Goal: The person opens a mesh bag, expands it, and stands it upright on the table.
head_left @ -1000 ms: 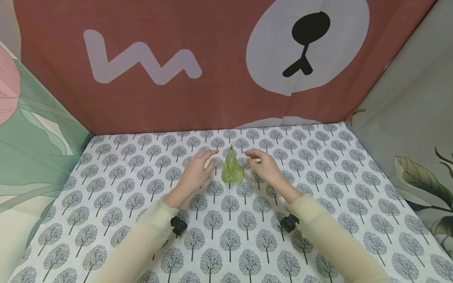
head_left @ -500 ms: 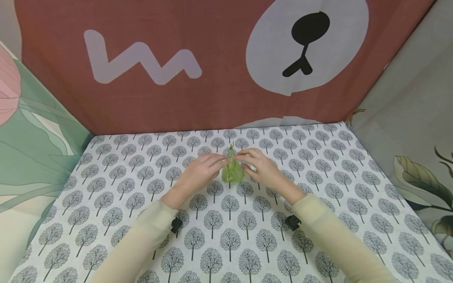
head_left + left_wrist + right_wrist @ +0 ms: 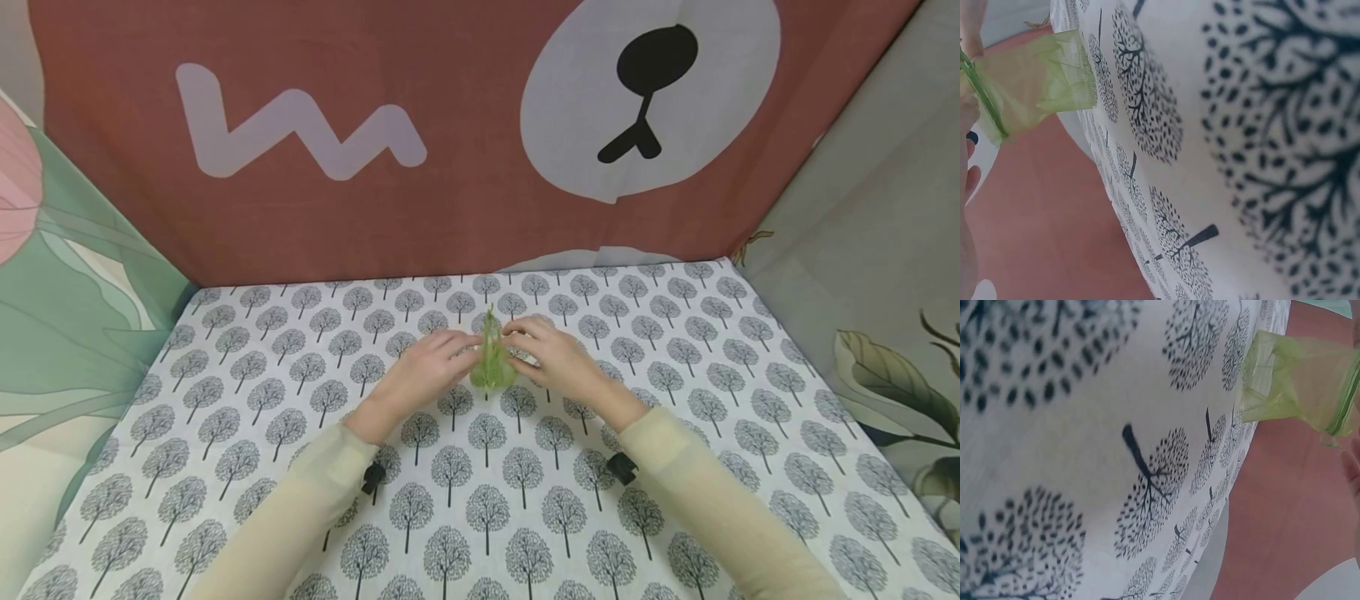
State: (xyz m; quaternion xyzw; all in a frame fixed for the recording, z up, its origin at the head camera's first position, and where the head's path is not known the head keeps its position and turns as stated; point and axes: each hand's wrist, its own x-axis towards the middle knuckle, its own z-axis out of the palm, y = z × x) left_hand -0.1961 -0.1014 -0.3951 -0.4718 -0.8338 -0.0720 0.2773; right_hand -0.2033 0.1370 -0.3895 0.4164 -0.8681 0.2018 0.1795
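Note:
A small see-through green mesh drawstring bag (image 3: pixel 492 373) stands upright near the middle of the tree-print cloth. My left hand (image 3: pixel 429 367) pinches the left side of its gathered top between thumb and fingers. From the other side, my right hand (image 3: pixel 555 358) grips the rim at the right, its fingers spread a little. Both wrist views show the sheer green bag (image 3: pixel 1047 75) with a darker green band along its mouth. Fingers (image 3: pixel 1352 467) reach that band at the frame's edge in the right wrist view; most of each hand lies outside its own wrist view.
White cloth printed with dark trees (image 3: pixel 487 508) covers the table. A reddish-brown hanging with a bear's muzzle (image 3: pixel 480 200) stands behind it. Leaf-patterned curtains (image 3: pixel 885 250) flank both sides. Small black wrist cameras (image 3: pixel 621 469) sit under the sleeves.
Both hands have come inward from either side of the bag and taken hold of its top. Since half a second ago, the fingers have spread slightly apart at the bag's mouth.

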